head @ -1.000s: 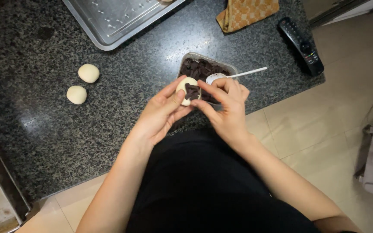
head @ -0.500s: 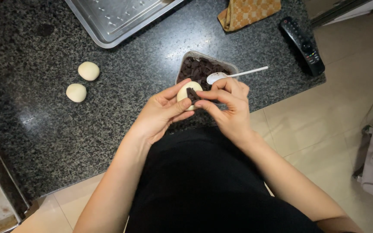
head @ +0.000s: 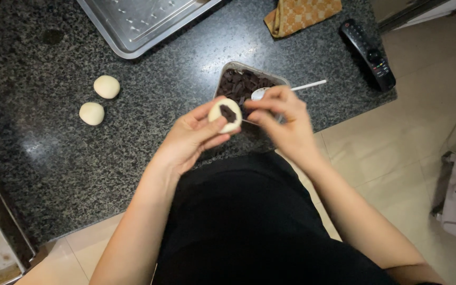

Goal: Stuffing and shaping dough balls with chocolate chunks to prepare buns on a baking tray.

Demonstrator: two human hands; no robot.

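Note:
My left hand (head: 188, 140) cups a flattened piece of pale dough (head: 218, 112) with a dark chocolate chunk (head: 228, 113) lying on it. My right hand (head: 283, 119) hovers just right of the dough, thumb and fingertips pinched together with nothing visible between them. Both hands are above the front edge of a black granite counter (head: 54, 158). Behind them stands a small clear tub (head: 254, 67) of chopped chocolate, and a white spoon (head: 307, 85) rests in it, its bowl partly hidden by my right fingers.
Two round dough balls (head: 106, 86) (head: 91, 113) lie on the counter to the left. A metal baking tray (head: 143, 24) sits at the back, with a yellow checked cloth (head: 302, 13) and a black remote (head: 369, 54) at the right. Tiled floor lies below.
My right fingers, which were pressing on the dough and chocolate, have drawn a little to the right off the dough. The left hand has tilted the dough's face more into view.

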